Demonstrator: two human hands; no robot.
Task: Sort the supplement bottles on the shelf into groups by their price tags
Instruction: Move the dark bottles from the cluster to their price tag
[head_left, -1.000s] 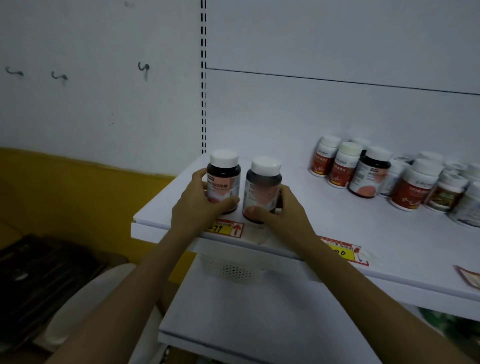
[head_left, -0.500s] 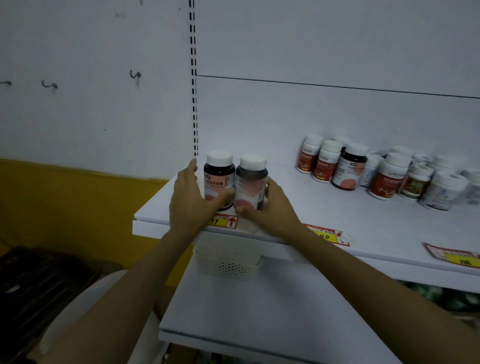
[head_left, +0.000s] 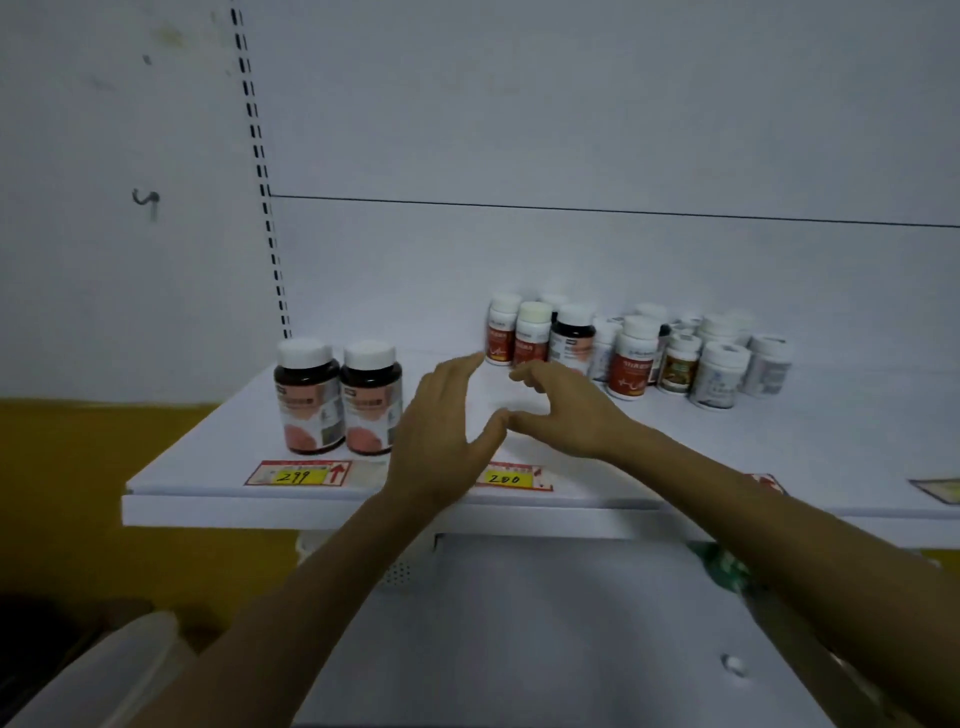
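My left hand (head_left: 441, 441) and right hand (head_left: 566, 410) hovered empty and loosely open over the shelf (head_left: 208, 467), between two dark bottles (head_left: 310, 400) and the cluster (head_left: 634, 358).

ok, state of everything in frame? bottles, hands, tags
Left dark bottle: upright, capped, unheld.
Right dark bottle: upright, capped, unheld.
Bottle cluster: upright, capped, at shelf back.
Left hand: open, empty.
Right hand: open, empty, near cluster.
299 tag: flat, at shelf front edge.
200 tag: flat, partly hidden by left hand.
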